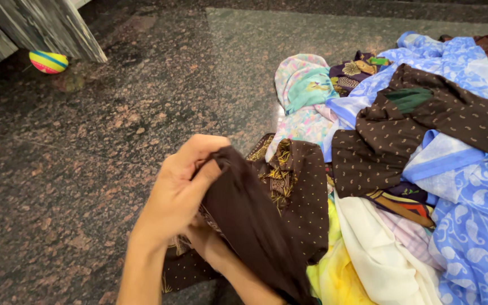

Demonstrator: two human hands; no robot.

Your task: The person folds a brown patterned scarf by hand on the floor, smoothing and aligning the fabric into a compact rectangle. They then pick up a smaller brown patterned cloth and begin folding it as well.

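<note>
Nearest the camera, a dark brown dotted cloth with a gold-patterned border [266, 214] hangs in a thick gathered fold, low and in the middle of the view, over the near edge of a heap of mixed clothes [413, 169]. The left hand [179, 189] is clamped on the top of that fold: the forearm rises from the bottom edge, the wrist bends inward and the fingers curl over the bunched fabric, thumb side turned toward the heap. The right hand [207, 240] sits just under the left one, mostly covered by the same cloth; its forearm slants down to the bottom edge beneath the fold, and whether its fingers are closed on the fabric cannot be told. The two hands are close together, touching or nearly so.

Just beyond the held cloth, in the heap, lie a brown dotted shirt [425, 130], a light blue paisley fabric [475, 226], a cream cloth [379, 254] beside a yellow one [334, 277], and a pastel floral garment [303, 90] at the heap's far left edge. All rest on a speckled dark granite floor [86, 147]. Well apart from the heap, far to its left, a striped multicoloured ball [48, 61] sits by a grey marbled panel [40, 25].
</note>
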